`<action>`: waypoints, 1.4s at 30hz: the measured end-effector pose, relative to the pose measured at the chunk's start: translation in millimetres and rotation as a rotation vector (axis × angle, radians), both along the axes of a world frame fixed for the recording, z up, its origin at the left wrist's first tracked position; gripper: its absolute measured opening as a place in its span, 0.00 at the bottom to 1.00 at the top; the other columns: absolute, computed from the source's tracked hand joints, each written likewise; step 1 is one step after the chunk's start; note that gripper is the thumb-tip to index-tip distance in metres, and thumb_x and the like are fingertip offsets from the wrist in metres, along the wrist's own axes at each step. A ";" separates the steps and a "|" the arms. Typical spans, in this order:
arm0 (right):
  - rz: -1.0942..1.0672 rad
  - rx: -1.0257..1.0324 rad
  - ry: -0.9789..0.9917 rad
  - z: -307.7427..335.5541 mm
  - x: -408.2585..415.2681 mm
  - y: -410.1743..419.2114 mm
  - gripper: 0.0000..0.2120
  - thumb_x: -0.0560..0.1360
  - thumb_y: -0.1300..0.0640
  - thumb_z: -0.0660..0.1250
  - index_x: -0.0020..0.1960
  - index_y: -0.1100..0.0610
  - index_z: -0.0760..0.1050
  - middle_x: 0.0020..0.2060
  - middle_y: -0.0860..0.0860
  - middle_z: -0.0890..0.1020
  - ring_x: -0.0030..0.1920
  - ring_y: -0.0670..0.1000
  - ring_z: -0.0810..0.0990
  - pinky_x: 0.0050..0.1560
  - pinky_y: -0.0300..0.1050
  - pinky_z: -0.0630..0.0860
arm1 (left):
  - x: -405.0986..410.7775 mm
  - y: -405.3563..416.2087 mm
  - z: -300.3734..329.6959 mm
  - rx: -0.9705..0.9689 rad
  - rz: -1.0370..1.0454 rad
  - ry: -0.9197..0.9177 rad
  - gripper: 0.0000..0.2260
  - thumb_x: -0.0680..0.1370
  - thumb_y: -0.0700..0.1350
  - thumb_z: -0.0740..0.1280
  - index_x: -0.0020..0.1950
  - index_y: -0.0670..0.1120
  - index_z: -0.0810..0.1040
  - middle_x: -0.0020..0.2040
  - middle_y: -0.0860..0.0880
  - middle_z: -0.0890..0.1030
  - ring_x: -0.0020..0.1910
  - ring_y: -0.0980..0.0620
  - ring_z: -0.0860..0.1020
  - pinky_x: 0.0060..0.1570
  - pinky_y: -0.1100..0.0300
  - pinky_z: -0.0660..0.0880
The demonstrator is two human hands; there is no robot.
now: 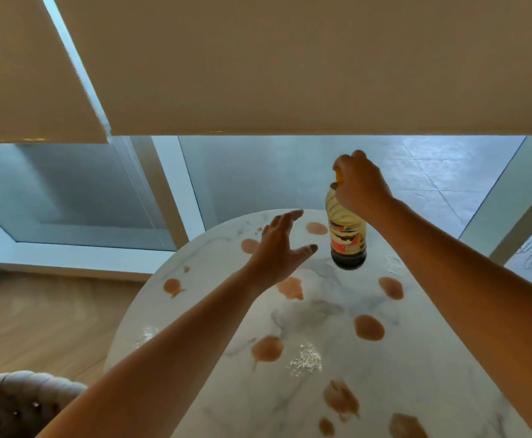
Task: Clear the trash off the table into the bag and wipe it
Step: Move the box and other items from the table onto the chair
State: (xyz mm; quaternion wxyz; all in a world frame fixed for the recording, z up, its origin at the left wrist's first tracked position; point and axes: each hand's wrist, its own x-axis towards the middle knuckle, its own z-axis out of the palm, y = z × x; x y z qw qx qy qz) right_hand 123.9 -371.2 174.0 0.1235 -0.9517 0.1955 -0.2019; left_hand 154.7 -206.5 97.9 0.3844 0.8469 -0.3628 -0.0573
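A plastic bottle [347,238] with a yellow cap, a red and yellow label and a little dark liquid at the bottom stands near the far edge of the round white marble table [369,384]. My right hand [361,181] is closed around its cap and neck from above. My left hand [282,248] hovers open just left of the bottle, fingers spread, not touching it. Several brown liquid stains [369,327] and patches of white crumbs [306,360] are scattered over the tabletop. No bag or cloth is in view.
A tufted grey chair back [21,399] sits at the lower left beside the table. Wooden floor [37,317] lies to the left. Windows with lowered beige blinds [290,64] run behind the table.
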 end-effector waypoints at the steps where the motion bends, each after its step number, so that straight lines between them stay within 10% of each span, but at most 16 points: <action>1: 0.029 -0.025 -0.053 10.9 -1.5 19.6 0.15 0.75 0.62 0.65 0.60 0.63 0.70 0.58 0.60 0.70 0.55 0.61 0.74 0.49 0.46 0.70 | -0.7 7.4 5.1 -0.019 -0.005 -0.003 0.31 0.74 0.52 0.69 0.73 0.52 0.59 0.72 0.48 0.63 0.70 0.48 0.61 0.68 0.53 0.59; 10: 0.365 0.011 -0.135 69.4 -22.8 214.0 0.16 0.74 0.56 0.67 0.61 0.58 0.72 0.57 0.55 0.75 0.54 0.52 0.74 0.48 0.37 0.64 | -15.2 164.2 52.4 -0.279 0.127 0.030 0.35 0.69 0.55 0.73 0.70 0.57 0.58 0.67 0.56 0.67 0.61 0.60 0.69 0.54 0.66 0.69; 19: 0.779 0.244 -0.057 9.9 -21.9 421.1 0.13 0.72 0.63 0.66 0.56 0.61 0.75 0.52 0.56 0.77 0.49 0.54 0.77 0.46 0.39 0.71 | -55.5 402.0 26.3 -0.015 0.408 0.021 0.35 0.63 0.58 0.76 0.64 0.62 0.60 0.56 0.63 0.70 0.52 0.68 0.70 0.45 0.75 0.67; 24: 0.922 0.214 0.063 -44.3 -17.1 505.0 0.15 0.74 0.57 0.66 0.60 0.57 0.73 0.54 0.51 0.74 0.46 0.46 0.73 0.38 0.24 0.61 | -71.9 481.6 -15.1 0.025 0.518 0.139 0.35 0.65 0.57 0.75 0.66 0.59 0.60 0.53 0.65 0.68 0.52 0.69 0.70 0.44 0.78 0.68; 34: 0.934 0.206 0.417 -191.7 -16.6 585.5 0.11 0.75 0.58 0.64 0.57 0.58 0.73 0.50 0.53 0.71 0.42 0.49 0.75 0.41 0.35 0.70 | -72.9 546.3 -154.9 0.140 0.535 0.382 0.23 0.69 0.48 0.74 0.59 0.52 0.69 0.48 0.60 0.71 0.51 0.58 0.75 0.47 0.71 0.71; 38: 0.921 0.262 0.555 -241.2 -20.4 594.2 0.10 0.75 0.61 0.64 0.56 0.60 0.73 0.51 0.56 0.71 0.44 0.53 0.75 0.43 0.40 0.72 | -84.3 570.8 -196.8 0.074 0.530 0.475 0.25 0.73 0.38 0.70 0.67 0.49 0.69 0.60 0.57 0.72 0.62 0.60 0.71 0.62 0.67 0.68; 42: 0.917 0.260 0.687 -271.0 -25.0 597.3 0.09 0.76 0.61 0.61 0.56 0.61 0.70 0.54 0.58 0.70 0.50 0.57 0.74 0.48 0.47 0.72 | -121.4 606.7 -220.3 -0.050 0.852 0.543 0.22 0.72 0.27 0.61 0.62 0.45 0.73 0.57 0.52 0.75 0.57 0.57 0.75 0.55 0.72 0.70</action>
